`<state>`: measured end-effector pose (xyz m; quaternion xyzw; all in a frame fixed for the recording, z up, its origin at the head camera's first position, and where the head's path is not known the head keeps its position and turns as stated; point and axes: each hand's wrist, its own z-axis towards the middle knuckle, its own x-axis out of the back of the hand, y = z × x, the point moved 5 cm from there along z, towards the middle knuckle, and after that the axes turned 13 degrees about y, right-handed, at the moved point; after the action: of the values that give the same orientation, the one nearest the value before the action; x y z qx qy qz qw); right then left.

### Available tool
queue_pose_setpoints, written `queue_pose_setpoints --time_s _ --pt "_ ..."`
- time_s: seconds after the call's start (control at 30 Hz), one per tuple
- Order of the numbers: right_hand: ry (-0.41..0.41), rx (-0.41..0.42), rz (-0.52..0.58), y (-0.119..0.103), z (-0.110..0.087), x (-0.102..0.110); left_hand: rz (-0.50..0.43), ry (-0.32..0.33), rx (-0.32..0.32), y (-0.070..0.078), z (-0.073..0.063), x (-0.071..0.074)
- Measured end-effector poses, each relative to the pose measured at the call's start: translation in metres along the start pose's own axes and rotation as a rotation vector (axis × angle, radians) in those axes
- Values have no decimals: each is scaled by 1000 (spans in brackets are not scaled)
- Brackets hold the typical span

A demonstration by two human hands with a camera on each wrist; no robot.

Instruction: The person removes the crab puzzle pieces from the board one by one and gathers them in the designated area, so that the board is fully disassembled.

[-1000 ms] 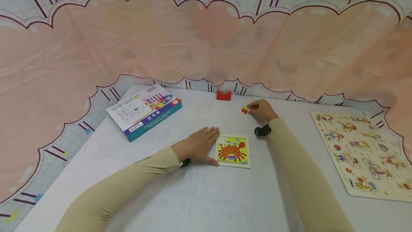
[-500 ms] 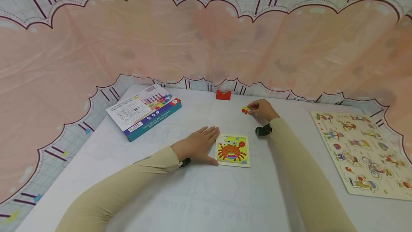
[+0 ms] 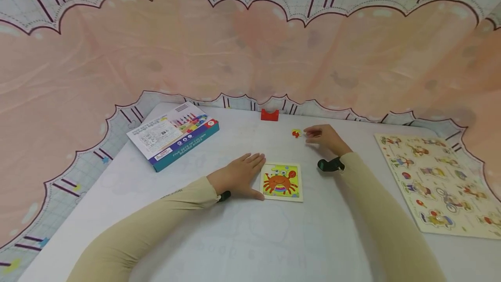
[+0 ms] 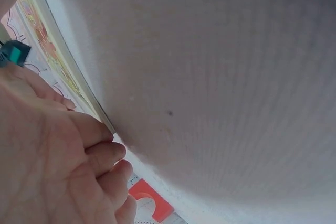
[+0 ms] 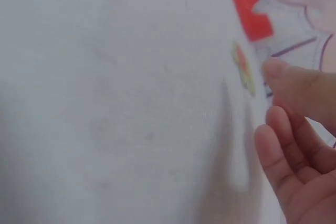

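A small square crab puzzle (image 3: 280, 182) with a pale wooden frame lies flat on the white table. My left hand (image 3: 240, 175) rests along its left edge, fingers stretched at the far corner and thumb at the near one. In the left wrist view the fingertips touch the frame (image 4: 79, 85). Beyond the puzzle lies a small red and yellow puzzle piece (image 3: 296, 133). Just right of that piece, my right hand (image 3: 326, 137) hovers with loosely bent fingers and nothing in them. The right wrist view shows a gap between thumb and piece (image 5: 243, 69), which looks blurred.
A red notched block (image 3: 269, 115) stands at the table's far edge. To the left lies a teal and white beaded-column game box (image 3: 174, 136). A large wooden picture board (image 3: 434, 182) lies on the right. Behind the table hangs a patterned cloth (image 3: 250, 55).
My right hand has let go of the small puzzle piece and drawn back to the right. The piece stays on the table. The left hand keeps its place at the crab puzzle.
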<state>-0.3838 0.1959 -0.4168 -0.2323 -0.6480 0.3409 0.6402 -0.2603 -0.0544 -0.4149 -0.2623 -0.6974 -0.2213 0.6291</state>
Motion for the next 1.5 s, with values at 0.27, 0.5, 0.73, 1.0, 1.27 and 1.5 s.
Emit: queue_pose_setpoints --time_s 0.27,0.5,0.73,1.0,1.27,1.5 --pt "-163 88 23 -21 -30 -17 -13 6 7 -4 1 -1" --pt "-337 223 28 -52 -49 -51 -14 0 15 -5 2 0" --pt "-397 261 -30 -66 -51 -68 -23 -3 6 -3 2 -1" --pt "-460 319 -101 -73 -50 -74 -6 2 -3 -4 3 -2" --pt "-466 287 -118 -74 -50 -75 -2 5 -6 -3 2 -1" --pt "-478 259 -105 -72 -51 -74 -19 9 -12 -2 1 2"
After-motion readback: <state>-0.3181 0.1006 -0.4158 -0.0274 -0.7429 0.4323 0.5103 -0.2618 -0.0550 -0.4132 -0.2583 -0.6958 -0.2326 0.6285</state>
